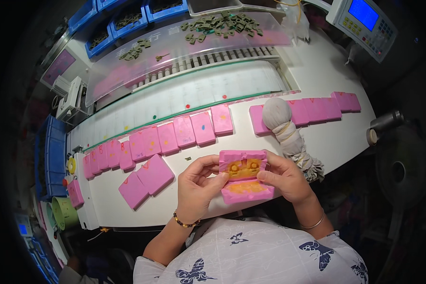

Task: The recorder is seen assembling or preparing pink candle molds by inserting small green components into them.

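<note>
Close to my body, above the white table, both hands hold a pink rubber mold (246,194) spread apart along its cut. Its inner faces are stained yellow-orange, and the upper one has two ring-shaped hollows. My left hand (197,184) pinches the left edge with the thumb on the inner face. On the other side my right hand (288,179) grips the right edge, its thumb pressed near the fold. A tiny dark green piece (188,159) lies on the table left of the mold. Two closed pink molds (155,175) rest, overlapping, beyond my left hand.
A row of pink molds (167,137) runs along a green-edged panel (175,94); more molds (312,110) stand right. A tied cloth bundle (277,113) lies beside my right hand. Green pieces (225,23) cover a clear sheet. Blue bins (128,21) and a control panel (363,23) stand behind.
</note>
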Demonstrator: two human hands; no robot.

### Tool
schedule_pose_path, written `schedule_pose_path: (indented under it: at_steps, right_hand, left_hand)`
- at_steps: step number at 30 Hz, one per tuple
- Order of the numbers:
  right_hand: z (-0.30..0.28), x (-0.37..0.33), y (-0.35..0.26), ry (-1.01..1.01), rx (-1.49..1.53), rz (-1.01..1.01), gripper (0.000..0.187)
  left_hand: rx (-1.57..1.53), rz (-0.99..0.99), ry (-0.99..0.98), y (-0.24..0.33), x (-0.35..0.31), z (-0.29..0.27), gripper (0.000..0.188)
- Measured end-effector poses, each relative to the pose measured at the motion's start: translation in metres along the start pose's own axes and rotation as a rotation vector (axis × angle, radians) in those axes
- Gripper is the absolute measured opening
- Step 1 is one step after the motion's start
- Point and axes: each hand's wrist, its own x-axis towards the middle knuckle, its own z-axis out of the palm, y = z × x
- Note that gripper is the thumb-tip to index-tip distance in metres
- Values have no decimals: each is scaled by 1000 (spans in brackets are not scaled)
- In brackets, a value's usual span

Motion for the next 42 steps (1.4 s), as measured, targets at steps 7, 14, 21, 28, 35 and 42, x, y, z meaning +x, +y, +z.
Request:
schedule_pose_path:
  at_steps: [7, 14, 21, 28, 35, 42]
  right_hand:
    - [1, 1, 8, 31, -92, -98, 31]
    - [5, 3, 6, 55, -29, 9, 32]
    - [-3, 11, 14, 50, 350, 115, 42]
    - [13, 16, 19, 213, -33, -40, 44]
    - [15, 15, 5, 147, -659, -385, 26]
    - [3, 16, -17, -101, -665, -430, 24]
  left_hand:
    - [-1, -12, -42, 2, 2, -4, 36]
    - [-13, -32, -82, 2, 2, -4, 35]
    - [-175, -231, -113, 1, 6, -9, 37]
    - [-250, -167, -31, 0, 7, 8, 43]
    - [260, 137, -19, -3, 3, -2, 34]
    - [37, 69, -272, 10, 3, -14, 26]
